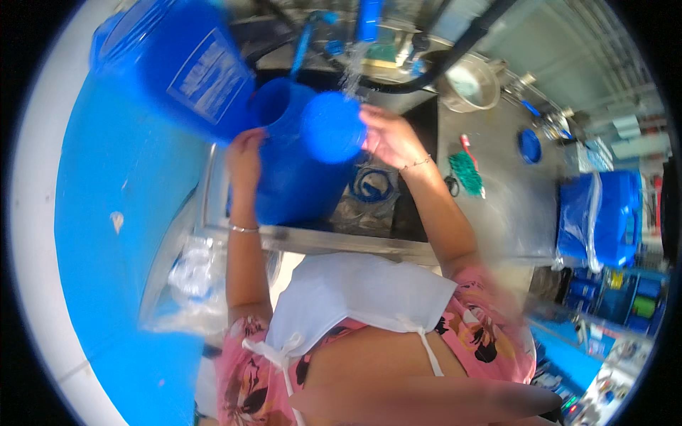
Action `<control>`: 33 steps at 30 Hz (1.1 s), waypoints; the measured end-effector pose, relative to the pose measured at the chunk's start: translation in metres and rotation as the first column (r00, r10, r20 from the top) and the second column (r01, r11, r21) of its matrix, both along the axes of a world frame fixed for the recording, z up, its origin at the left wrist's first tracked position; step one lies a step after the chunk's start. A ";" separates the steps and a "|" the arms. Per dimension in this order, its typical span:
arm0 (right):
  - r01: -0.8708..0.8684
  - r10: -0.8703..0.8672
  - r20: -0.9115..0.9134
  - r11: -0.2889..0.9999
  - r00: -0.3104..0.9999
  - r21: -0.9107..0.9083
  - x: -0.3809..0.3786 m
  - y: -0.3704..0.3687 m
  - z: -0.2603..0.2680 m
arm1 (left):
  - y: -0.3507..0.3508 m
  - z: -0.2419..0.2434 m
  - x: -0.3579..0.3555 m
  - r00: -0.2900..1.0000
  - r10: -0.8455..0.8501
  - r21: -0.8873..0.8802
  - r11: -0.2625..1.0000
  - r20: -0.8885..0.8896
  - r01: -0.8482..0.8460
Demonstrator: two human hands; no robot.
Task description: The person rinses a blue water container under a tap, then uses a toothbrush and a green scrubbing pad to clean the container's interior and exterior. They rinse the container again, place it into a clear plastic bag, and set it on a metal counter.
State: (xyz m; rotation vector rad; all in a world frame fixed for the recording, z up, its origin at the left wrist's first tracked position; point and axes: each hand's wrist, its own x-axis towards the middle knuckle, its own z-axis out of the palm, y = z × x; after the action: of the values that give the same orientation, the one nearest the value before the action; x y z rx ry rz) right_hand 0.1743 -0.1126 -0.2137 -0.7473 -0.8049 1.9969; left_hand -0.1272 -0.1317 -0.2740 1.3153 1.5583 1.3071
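Note:
My right hand (391,138) holds a round blue plastic lid (333,128) by its edge, tilted under running water (353,69). The water falls from a blue pipe end (369,24) above. Beside the lid, my left hand (246,160) grips the rim of an open blue plastic container (298,175), though motion blurs its fingers. That container leans in a stainless steel sink (346,238) with its mouth towards the far left. Near it in the basin lies a coiled blue hose or cord (371,183).
A large blue container (197,74) with a printed label stands at left. A black hose (453,61) arches over the sink. On the steel counter (511,213) are a green scrubbing brush (466,173), a blue cap (529,145), a translucent bucket (471,85) and a plastic-wrapped blue jerrycan (597,218).

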 end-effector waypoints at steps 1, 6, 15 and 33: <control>0.004 0.004 0.147 0.999 0.989 -0.054 0.012 -0.006 0.004 | 0.000 -0.006 -0.010 0.843 0.181 0.128 0.983 -0.508 -0.134; -0.403 -0.417 0.831 0.734 0.369 0.547 0.125 -0.061 0.014 | 0.019 -0.025 -0.011 0.754 -0.080 -0.248 0.962 -0.652 -0.112; 0.054 -0.539 0.697 0.772 -0.472 0.633 0.323 -0.070 -0.066 | 0.011 0.032 0.070 0.609 -0.207 -0.202 0.976 -0.765 0.078; -0.432 -0.563 0.778 0.797 -0.280 0.422 0.259 -0.075 -0.082 | -0.012 0.056 0.119 0.577 -0.207 -0.170 0.978 -0.790 0.118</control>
State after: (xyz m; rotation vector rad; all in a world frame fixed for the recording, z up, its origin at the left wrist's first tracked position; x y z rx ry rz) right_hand 0.4332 -0.1875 -0.2957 -1.9998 -2.1467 0.1290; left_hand -0.0085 -0.1435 -0.2181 2.1020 1.9693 0.4613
